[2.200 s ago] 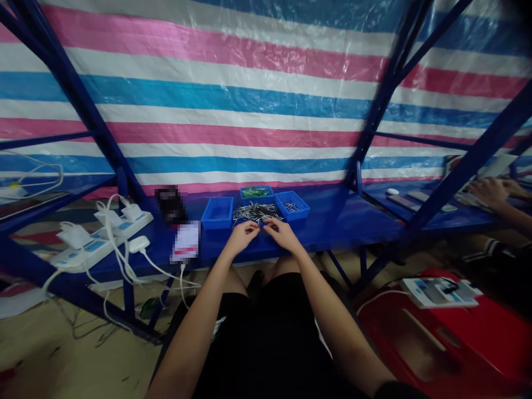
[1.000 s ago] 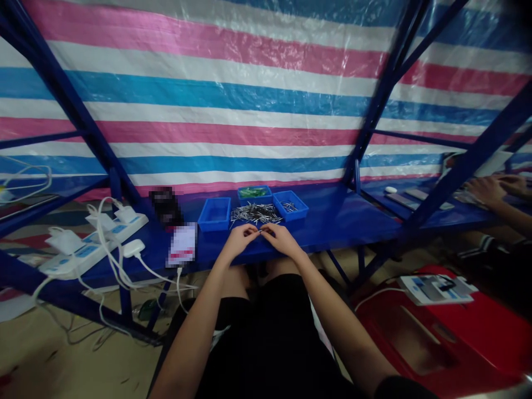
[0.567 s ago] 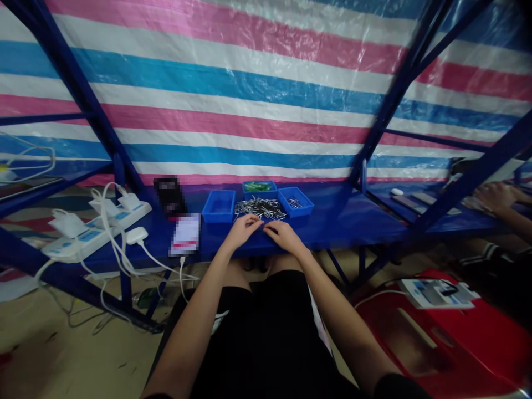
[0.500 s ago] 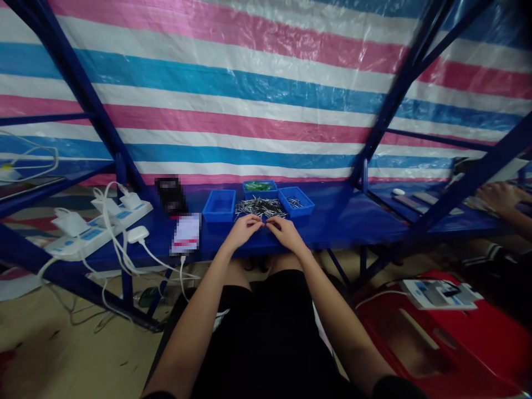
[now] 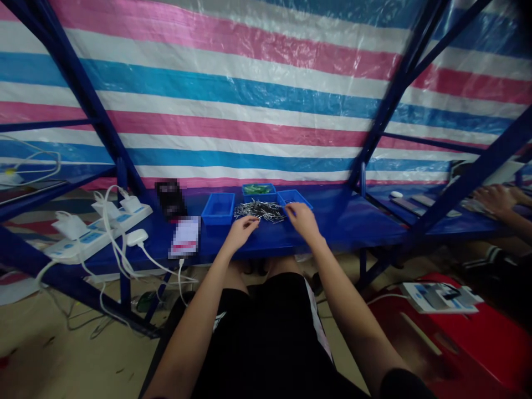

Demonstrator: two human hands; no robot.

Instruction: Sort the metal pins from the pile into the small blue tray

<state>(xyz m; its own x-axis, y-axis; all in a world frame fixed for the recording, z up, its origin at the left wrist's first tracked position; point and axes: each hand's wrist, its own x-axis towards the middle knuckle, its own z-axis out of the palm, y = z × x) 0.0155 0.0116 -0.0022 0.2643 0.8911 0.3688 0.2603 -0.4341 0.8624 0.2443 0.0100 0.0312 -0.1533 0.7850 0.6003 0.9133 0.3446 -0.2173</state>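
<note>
My left hand [image 5: 242, 231] is closed in a pinch at the front edge of a pile of thin, silvery and dark pin-like pieces [image 5: 260, 209]. Whatever its fingertips hold is too small to make out. My right hand [image 5: 303, 219] is at the front of the right blue tray [image 5: 308, 200], fingers curled together; anything in them is hidden. The hand covers part of that tray. Behind the pile stands a blue tray [image 5: 259, 197] with green pieces in it. Another blue tray [image 5: 218, 209] sits left of the pile.
On the blue table [image 5: 349, 221], a phone with a lit screen [image 5: 185, 237] lies left, plugged into a white cable, near a dark object [image 5: 170, 198]. A power strip [image 5: 100, 233] with chargers stands farther left. Another person's hands [image 5: 494, 199] are at far right, beyond blue frame bars.
My right hand has moved away from my left hand, rightward and forward to the right tray. My left hand has stayed nearly in place beside the pile.
</note>
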